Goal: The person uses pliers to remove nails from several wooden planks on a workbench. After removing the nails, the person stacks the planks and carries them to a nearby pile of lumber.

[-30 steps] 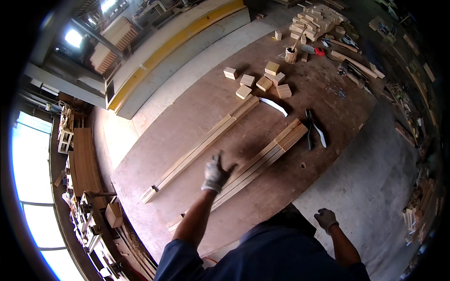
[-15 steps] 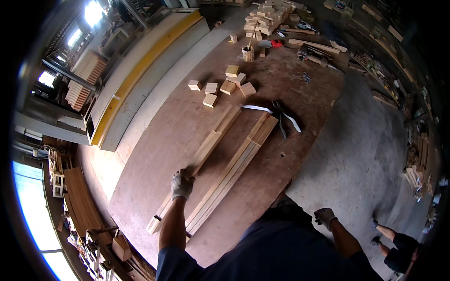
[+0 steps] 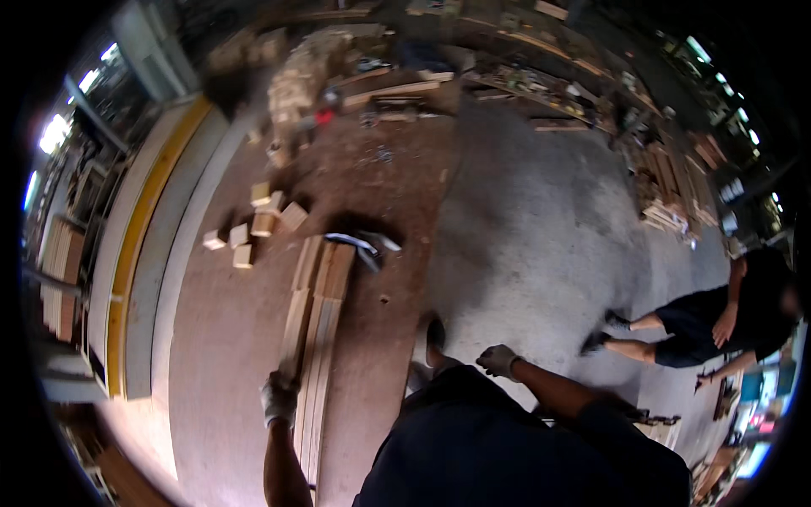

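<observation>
On the brown board floor, my left hand [image 3: 280, 399], in a pale glove, is closed on a long wooden strip [image 3: 297, 325]. This strip lies along the left side of a pair of light wooden strips [image 3: 319, 359]. Short wooden pieces [image 3: 335, 272] continue at their far end. Just beyond, a pair of dark-handled pliers or pincers [image 3: 370, 252] lies beside a white curved piece, both blurred. My right hand [image 3: 498, 362], gloved too, hangs over the grey floor with loosely bent fingers and nothing visible in it.
Several small wooden blocks [image 3: 263, 224] lie past the strips, and a big pile of blocks [image 3: 296, 80] stands farther back. A yellow-edged long bench [image 3: 139, 228] runs along the left. At right, another person [image 3: 718, 313] in dark clothes is on the grey floor [image 3: 541, 237].
The view has swung to the right, bringing the other person further in. My left hand has brought the left strip over against the other strips, closing the gap.
</observation>
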`<state>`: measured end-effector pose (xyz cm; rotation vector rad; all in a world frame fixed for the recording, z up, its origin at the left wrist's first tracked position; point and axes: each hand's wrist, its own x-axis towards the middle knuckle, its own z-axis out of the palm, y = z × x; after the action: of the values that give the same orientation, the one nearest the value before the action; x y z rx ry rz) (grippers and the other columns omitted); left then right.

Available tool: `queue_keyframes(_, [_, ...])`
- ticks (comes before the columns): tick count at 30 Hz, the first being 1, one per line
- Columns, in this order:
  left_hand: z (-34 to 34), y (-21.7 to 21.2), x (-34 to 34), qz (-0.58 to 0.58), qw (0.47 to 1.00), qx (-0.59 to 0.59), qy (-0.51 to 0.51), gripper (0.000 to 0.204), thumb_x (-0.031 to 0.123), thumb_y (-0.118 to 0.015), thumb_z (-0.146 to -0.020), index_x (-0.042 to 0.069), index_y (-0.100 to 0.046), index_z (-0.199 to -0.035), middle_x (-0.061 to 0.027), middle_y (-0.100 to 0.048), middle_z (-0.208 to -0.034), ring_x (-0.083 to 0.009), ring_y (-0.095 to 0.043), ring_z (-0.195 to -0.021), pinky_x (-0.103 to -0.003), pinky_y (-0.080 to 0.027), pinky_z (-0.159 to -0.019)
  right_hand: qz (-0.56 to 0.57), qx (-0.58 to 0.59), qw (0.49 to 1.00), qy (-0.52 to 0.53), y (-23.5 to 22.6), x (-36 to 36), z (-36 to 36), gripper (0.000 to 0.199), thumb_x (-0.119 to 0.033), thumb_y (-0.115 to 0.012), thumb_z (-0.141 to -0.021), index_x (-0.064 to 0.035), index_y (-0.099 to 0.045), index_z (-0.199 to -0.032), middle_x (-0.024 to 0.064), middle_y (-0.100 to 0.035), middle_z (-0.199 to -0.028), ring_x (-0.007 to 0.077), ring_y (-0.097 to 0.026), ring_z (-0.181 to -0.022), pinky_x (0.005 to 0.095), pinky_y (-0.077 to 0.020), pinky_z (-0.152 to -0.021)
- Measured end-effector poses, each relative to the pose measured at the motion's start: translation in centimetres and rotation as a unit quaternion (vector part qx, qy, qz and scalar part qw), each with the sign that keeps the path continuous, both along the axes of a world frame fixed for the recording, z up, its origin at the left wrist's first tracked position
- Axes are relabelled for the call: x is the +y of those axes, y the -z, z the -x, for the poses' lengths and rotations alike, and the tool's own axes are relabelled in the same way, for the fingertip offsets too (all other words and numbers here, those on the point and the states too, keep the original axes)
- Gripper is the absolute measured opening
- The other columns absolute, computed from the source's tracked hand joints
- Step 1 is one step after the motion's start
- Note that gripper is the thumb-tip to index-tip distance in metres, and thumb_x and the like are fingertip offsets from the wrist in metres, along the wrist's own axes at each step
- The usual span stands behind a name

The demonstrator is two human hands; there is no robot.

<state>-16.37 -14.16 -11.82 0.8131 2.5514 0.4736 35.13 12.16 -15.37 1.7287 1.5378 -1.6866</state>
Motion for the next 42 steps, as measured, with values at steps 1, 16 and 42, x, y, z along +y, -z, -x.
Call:
queue_keyframes(1, [0.4,0.8,-0.3,-0.001,1.000,0.017,0.017,0.041,0.030,-0.081,-0.081,0.005,-0.067,-0.110,-0.0211,-0.073,-0.102,-0.0416,-0.069,-0.099,-0.049,-0.056,-0.085,-0.006,-0.009,1.000,-0.017,-0.1,-0.1,-0.3,0.033,-0.031,-0.067,-0.093,0.0004,-0.075,-0.098,0.0117,-0.075,-0.088,0.0207,-0.072,-0.075,0.0365,-0.0585,-0.067])
queue_keyframes(16, [0.1,3.0,-2.3,-0.098,0.991,-0.081,0.042,0.088,0.041,-0.086,-0.081,-0.002,-0.047,-0.147,-0.0267,-0.056,-0.145,-0.0421,-0.051,-0.137,-0.048,-0.040,-0.115,-0.054,-0.055,0.977,-0.198,2.3,-1.0,-2.1,0.038,-0.037,-0.067,-0.093,-0.0013,-0.077,-0.100,0.0105,-0.077,-0.088,0.0194,-0.073,-0.073,0.0352,-0.0591,-0.066])
queue_keyframes(42, [-6.7,-0.1,1.3,0.079,0.989,0.106,0.068,0.145,0.047,-0.095,-0.052,0.004,-0.010,-0.161,-0.0238,-0.043,-0.141,-0.0427,-0.043,-0.129,-0.056,-0.038,-0.108,-0.218,-0.096,0.866,-0.440,13.4,-2.0,-5.6,0.033,-0.038,-0.053,-0.098,-0.0157,-0.077,-0.103,0.0122,-0.076,-0.107,0.0357,-0.072,-0.097,0.0477,-0.0568,-0.087])
